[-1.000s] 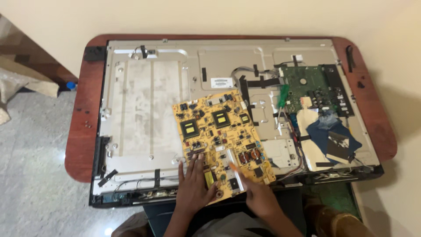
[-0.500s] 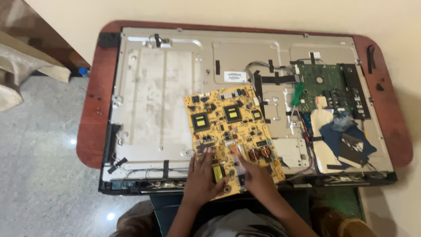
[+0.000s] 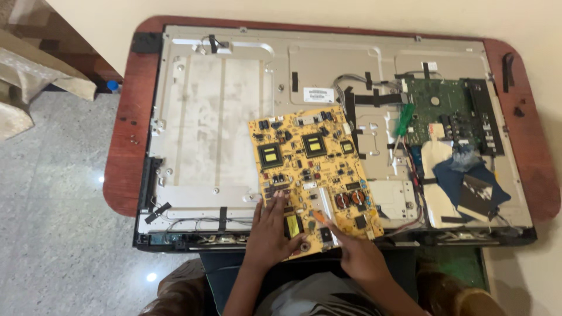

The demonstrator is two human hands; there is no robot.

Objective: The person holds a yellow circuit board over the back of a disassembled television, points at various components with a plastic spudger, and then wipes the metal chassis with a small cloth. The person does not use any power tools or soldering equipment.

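Note:
A yellow circuit board (image 3: 313, 169) with black transformers and coils lies tilted on the open metal back of a flat television (image 3: 211, 117). My left hand (image 3: 270, 231) rests flat on the board's near left corner, fingers spread. My right hand (image 3: 358, 253) is at the board's near right edge, its fingers pointing in across the board toward a small orange part (image 3: 319, 215); I cannot tell whether they touch it.
The television lies on a reddish-brown table (image 3: 126, 158). A green circuit board (image 3: 448, 114) and a green-handled screwdriver (image 3: 403, 122) lie at the right, with dark blue sheets (image 3: 468, 181) nearer. Grey stone floor (image 3: 52, 234) lies to the left.
The view has shifted and the board sits further right in frame. Both hands stay at the board's near edge; the right hand has drawn back slightly toward the edge.

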